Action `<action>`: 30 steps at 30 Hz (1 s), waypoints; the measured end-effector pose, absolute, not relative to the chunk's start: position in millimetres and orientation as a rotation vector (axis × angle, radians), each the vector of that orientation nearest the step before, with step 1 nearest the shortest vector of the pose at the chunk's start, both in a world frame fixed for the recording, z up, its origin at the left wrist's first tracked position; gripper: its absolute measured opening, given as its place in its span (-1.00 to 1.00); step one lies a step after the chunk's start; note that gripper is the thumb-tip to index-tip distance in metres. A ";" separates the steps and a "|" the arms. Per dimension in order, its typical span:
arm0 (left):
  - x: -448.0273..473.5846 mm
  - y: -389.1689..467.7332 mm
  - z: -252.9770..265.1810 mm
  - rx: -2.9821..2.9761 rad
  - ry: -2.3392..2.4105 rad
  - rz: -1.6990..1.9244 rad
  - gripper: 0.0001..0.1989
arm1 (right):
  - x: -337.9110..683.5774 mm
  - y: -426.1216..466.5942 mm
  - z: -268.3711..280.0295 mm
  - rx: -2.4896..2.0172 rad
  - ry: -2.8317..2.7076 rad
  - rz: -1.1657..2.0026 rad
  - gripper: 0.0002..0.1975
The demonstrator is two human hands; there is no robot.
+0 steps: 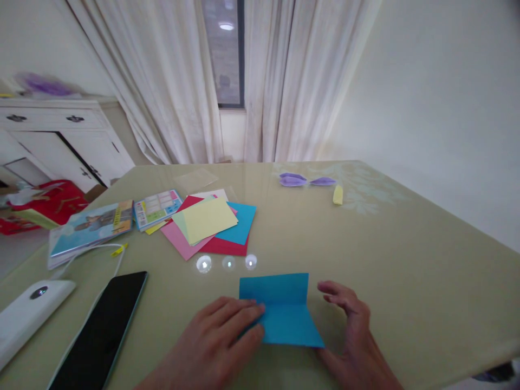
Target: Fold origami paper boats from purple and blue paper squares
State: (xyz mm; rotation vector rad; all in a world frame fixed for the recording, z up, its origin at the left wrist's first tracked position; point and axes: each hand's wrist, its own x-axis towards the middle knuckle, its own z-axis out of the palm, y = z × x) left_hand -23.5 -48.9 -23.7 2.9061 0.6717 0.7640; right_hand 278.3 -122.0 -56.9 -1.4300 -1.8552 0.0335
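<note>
A blue sheet of paper (286, 322) lies in front of me with a crease across it. Its far part stands up while the near part rests low on the table. My left hand (225, 338) covers the left side of the sheet, fingers stretched out and laid on it. To the right of the paper is my right hand (351, 327), with fingers and thumb apart and nothing between them. Its thumb is by the near right corner; I cannot tell whether it touches the paper.
Beyond the sheet lies a stack of coloured papers (207, 219), with booklets (95, 225) to its left. A black phone (103, 325), a white device (34, 309) and a cable occupy the left. Purple folded paper pieces (292, 180) and a small yellow piece (338, 195) lie far right.
</note>
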 end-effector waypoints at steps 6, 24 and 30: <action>-26.1 -67.2 -45.3 3.012 0.793 0.727 -0.81 | 280.8 -120.8 -44.9 -1.233 -2.338 -0.177 -0.47; -33.5 -54.4 -45.8 3.085 0.831 0.371 -0.47 | 286.0 -93.2 -20.4 -1.110 -2.735 0.092 -0.51; -35.8 -48.9 -45.9 2.853 0.832 0.481 -0.64 | 288.1 -102.2 -26.2 -1.308 -2.461 0.340 -0.74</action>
